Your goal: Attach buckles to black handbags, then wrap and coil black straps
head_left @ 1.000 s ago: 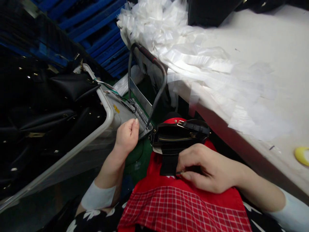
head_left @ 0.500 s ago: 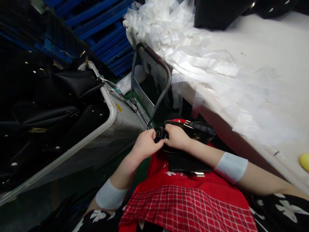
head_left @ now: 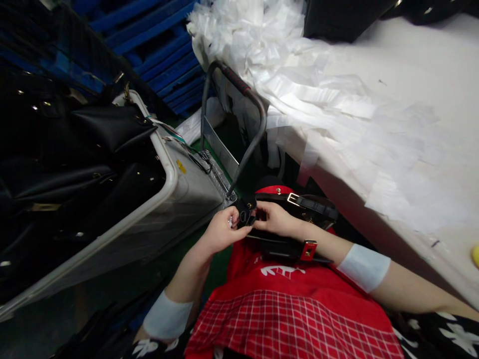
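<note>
A small black handbag (head_left: 295,222) with a buckled strap (head_left: 312,203) and gold fittings lies on my lap, on a red apron (head_left: 284,299). My left hand (head_left: 220,233) and my right hand (head_left: 275,219) meet at the bag's left end. Both pinch a black strap tab with a metal ring (head_left: 246,215) between fingers and thumb. A red-lined flap with a metal clasp (head_left: 309,249) shows on the bag's near side.
A grey bin (head_left: 170,169) piled with black handbags (head_left: 112,129) stands to my left. A cart handle (head_left: 243,94) rises in front. A white table (head_left: 411,65) on the right carries a heap of clear plastic bags (head_left: 299,75). Blue pallets (head_left: 149,40) sit behind.
One second ago my left hand was by the bin and my right hand held the bag's flap. Both hands have since come together on the tab at the bag's left end.
</note>
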`<move>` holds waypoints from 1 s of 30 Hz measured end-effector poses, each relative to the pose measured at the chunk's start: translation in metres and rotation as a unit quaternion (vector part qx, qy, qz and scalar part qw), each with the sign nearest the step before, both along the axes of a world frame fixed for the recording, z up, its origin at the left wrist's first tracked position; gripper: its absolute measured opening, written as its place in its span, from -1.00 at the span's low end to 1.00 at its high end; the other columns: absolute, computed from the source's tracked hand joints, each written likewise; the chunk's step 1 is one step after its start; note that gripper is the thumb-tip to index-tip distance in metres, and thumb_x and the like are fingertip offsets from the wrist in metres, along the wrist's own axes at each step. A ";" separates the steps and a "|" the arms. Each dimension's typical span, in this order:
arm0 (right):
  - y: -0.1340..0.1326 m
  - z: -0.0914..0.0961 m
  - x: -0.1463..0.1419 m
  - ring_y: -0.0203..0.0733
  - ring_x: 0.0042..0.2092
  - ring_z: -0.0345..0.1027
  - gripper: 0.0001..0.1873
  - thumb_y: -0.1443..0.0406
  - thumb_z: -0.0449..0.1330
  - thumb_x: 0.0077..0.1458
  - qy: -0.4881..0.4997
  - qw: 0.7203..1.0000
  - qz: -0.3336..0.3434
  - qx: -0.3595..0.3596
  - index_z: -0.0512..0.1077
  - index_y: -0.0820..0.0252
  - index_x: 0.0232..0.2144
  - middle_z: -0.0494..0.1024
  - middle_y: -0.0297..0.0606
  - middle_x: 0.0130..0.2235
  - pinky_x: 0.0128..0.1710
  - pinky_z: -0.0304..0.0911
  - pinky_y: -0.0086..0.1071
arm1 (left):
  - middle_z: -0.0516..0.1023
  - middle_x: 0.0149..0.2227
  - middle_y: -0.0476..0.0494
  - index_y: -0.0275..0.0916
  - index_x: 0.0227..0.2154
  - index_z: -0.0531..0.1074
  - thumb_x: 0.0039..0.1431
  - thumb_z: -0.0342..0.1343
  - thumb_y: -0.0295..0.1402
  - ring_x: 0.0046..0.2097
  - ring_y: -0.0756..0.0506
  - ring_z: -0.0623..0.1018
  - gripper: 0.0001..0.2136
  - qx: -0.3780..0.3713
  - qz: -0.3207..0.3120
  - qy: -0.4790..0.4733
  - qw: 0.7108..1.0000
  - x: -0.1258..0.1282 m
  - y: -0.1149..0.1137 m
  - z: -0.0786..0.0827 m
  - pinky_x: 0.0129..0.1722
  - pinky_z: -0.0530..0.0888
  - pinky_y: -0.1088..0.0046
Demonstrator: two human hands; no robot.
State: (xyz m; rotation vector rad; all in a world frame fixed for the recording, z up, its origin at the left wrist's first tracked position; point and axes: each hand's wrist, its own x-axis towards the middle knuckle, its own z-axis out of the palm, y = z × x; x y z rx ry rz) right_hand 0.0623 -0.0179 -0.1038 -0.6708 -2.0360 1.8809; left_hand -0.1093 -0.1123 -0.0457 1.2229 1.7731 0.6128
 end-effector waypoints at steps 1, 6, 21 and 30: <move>0.000 0.000 0.001 -0.27 -0.32 0.33 -0.82 0.28 0.29 0.02 -0.002 1.000 0.010 0.007 0.45 0.23 -0.30 0.50 -0.33 -0.33 -0.25 0.27 -0.39 | 0.22 -0.62 0.15 -0.18 -0.58 0.10 -0.11 0.25 -0.19 -0.54 0.07 0.20 -0.62 0.000 -0.002 0.024 1.000 -0.001 0.001 0.002 -0.52 0.15 0.55; 0.006 0.004 0.008 -0.23 -0.27 0.35 -0.74 0.13 0.20 0.17 -0.006 0.998 0.051 0.045 0.50 0.20 -0.40 0.48 -0.26 -0.31 -0.20 0.27 -0.36 | 0.20 -0.64 0.14 -0.17 -0.61 0.09 -0.10 0.22 -0.19 -0.56 0.05 0.20 -0.64 0.007 0.002 0.147 0.989 0.004 0.006 0.010 -0.52 0.12 0.50; 0.009 0.006 0.005 -0.25 -0.31 0.28 -0.65 0.12 0.16 0.11 -0.050 0.994 -0.094 0.025 0.34 0.19 -0.61 0.38 -0.29 -0.40 -0.23 0.21 -0.34 | 0.33 -0.64 -0.01 -0.19 -0.65 0.25 0.16 0.03 -0.15 -0.57 -0.02 0.28 -0.66 -0.013 0.049 0.309 0.950 0.019 0.018 0.010 -0.50 0.02 0.42; 0.014 0.006 0.004 -0.31 -0.42 0.23 -0.72 0.25 0.14 -0.08 -0.108 0.991 -0.079 -0.024 0.21 0.18 -0.72 0.36 -0.34 -0.50 -0.40 0.15 -0.44 | 0.46 -0.58 -0.10 -0.21 -0.60 0.39 0.19 0.01 -0.19 -0.51 -0.08 0.40 -0.69 -0.017 0.021 0.332 0.943 0.019 0.017 0.007 -0.49 0.06 0.41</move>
